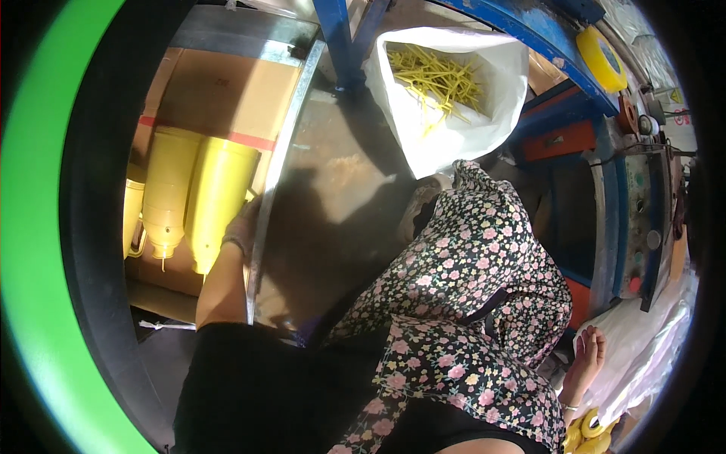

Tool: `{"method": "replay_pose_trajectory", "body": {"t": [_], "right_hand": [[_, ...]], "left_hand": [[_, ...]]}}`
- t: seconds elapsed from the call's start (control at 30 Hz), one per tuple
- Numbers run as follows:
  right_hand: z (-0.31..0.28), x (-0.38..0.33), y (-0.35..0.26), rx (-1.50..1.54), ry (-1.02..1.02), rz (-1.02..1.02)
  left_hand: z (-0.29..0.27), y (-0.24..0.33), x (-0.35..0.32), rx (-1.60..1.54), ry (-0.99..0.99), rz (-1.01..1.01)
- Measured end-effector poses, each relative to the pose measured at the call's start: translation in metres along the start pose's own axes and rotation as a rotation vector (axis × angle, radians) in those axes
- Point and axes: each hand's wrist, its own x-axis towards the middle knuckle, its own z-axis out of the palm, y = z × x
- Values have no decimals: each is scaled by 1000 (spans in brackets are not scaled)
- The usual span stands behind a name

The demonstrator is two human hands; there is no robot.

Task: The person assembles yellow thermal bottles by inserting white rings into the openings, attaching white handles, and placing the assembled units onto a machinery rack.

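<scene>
My left hand [240, 227], which seems to wear a thin glove, is closed at the side of a yellow plastic canister [219, 197]. Its fingertips lie in shadow by the canister's handle and are partly hidden. That canister lies beside a second yellow canister [168, 189], with part of a third yellow canister [133, 208] at the far left. All rest against brown cardboard [227, 94] inside a metal-edged frame. Out to the right, my right hand [590, 354] hangs with loosely bent fingers and nothing in it, near white plastic sheeting [643, 356].
A white sack [484, 144] holding thin yellow plastic pieces [435, 79] stands ahead, beside blue metal framework [348, 45]. A roll of yellow tape [602, 59] sits at upper right, above a control panel [635, 227] with buttons. Yellow rings [594, 431] lie at lower right.
</scene>
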Motion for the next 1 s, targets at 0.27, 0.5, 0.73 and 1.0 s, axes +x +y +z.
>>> {"method": "replay_pose_trajectory", "body": {"t": [0.27, 0.5, 0.73, 1.0], "right_hand": [[66, 6, -14, 75, -469, -196], [163, 10, -26, 650, -712, 349], [123, 20, -52, 548, -713, -229], [81, 21, -123, -34, -277, -1301]], "left_hand": [[-141, 134, -56, 494, 604, 477], [-138, 372, -136, -217, 105, 1251], [-94, 445, -92, -1161, -128, 697], [-156, 484, -147, -993, -301, 987]]}}
